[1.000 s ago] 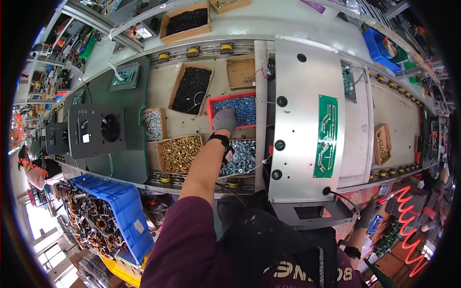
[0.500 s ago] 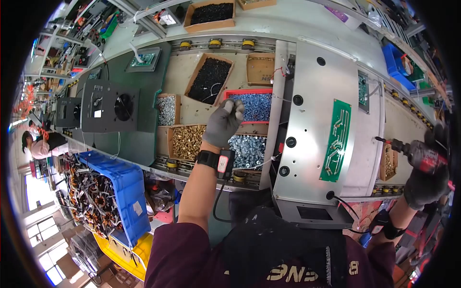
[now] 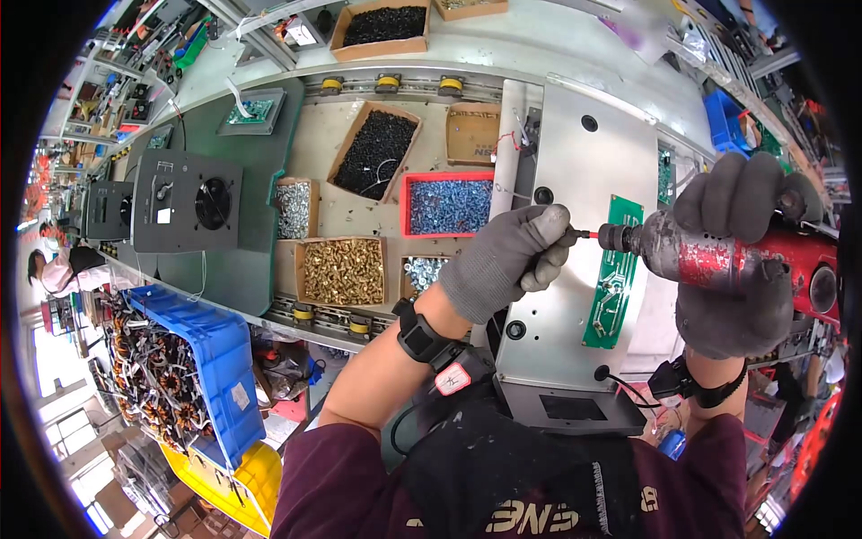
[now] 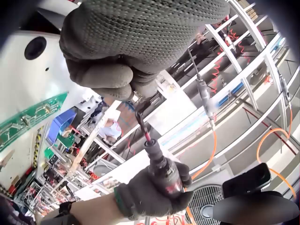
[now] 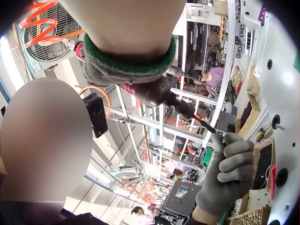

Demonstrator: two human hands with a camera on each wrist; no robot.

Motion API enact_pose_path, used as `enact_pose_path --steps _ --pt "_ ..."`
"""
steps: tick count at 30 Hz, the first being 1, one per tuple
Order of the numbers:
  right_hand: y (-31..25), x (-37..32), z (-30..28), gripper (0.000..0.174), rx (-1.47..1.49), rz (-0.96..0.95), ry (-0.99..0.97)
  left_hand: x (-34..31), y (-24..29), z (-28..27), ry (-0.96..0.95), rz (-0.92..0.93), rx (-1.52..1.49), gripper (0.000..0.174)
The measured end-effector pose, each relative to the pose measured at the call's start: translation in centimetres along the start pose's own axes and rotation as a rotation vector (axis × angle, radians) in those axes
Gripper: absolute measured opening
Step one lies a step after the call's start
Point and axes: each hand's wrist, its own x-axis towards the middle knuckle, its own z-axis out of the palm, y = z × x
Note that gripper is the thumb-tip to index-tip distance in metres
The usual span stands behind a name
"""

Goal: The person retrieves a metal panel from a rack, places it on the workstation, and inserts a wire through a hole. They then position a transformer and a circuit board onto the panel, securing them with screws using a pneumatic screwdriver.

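My gloved right hand (image 3: pixel 736 310) wraps around a worn red and grey power screwdriver (image 3: pixel 705 260), its bit (image 3: pixel 588 234) pointing left over the metal panel (image 3: pixel 575 144). At the bit's tip my gloved left hand (image 3: pixel 507 256) has its fingers curled and pinches a small screw, mostly hidden by the glove. In the right wrist view the bit's dark end (image 5: pixel 208 126) meets the left thumb and forefinger (image 5: pixel 220 140). The left wrist view has the curled left fingers (image 4: pixel 105 77) just above the bit (image 4: pixel 141 124). A green circuit board (image 3: pixel 615 278) lies on the panel, below the bit.
Left of the panel stand a red bin (image 3: pixel 406 207) of blue screws, a box of brass parts (image 3: pixel 341 271), a box of black screws (image 3: pixel 375 153) and a box of silver parts (image 3: pixel 294 208). A grey fan housing (image 3: pixel 184 202) stands further left. A blue crate (image 3: pixel 215 346) is nearer me.
My left hand has come out of the red screw bin and moved right over the panel. The right hand has brought the screwdriver up from the lower right to meet it.
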Motion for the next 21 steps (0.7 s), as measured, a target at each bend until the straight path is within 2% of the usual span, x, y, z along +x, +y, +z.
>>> enact_pose_path --steps 6,8,10,11,13,14,15,18,20,21 --pt "0.4 -0.5 0.1 0.033 0.018 0.008 -0.001 0.3 -0.2 0.6 0.063 -0.046 0.057 0.044" --pt "0.7 -0.5 -0.2 0.035 0.036 -0.010 -0.075 0.2 0.0 0.6 0.090 -0.051 0.105 0.046" --pt "1.0 -0.8 -0.2 0.036 0.048 -0.011 -0.112 -0.1 0.3 0.1 0.090 -0.123 0.337 0.049" --pt "1.3 -1.0 -0.1 0.037 0.000 -0.017 -0.096 0.0 0.2 0.0 0.092 -0.125 0.332 0.049" --pt "2.2 -1.8 -0.4 0.037 -0.045 -0.017 -0.084 0.1 -0.1 -0.4 0.089 -0.199 0.514 0.058" --pt "2.9 -2.7 -1.1 0.041 0.033 0.034 -0.082 0.3 -0.8 -1.6 0.093 -0.198 0.510 0.058" --pt "3.5 -3.6 -1.8 0.045 0.113 0.087 -0.078 0.6 -2.3 -3.6 0.022 0.124 0.785 0.057" --pt "3.6 -4.0 -0.9 0.041 0.099 0.190 0.039 0.2 -2.8 -6.7 -0.013 0.474 1.401 0.042" --pt "4.7 -3.9 -1.2 0.038 -0.001 0.162 0.018 -0.9 -1.4 -4.9 0.500 -0.099 0.394 0.022" --pt "5.2 -3.9 -1.3 0.036 -0.040 0.148 0.012 -1.1 -0.9 -4.3 0.499 -0.105 0.327 0.020"
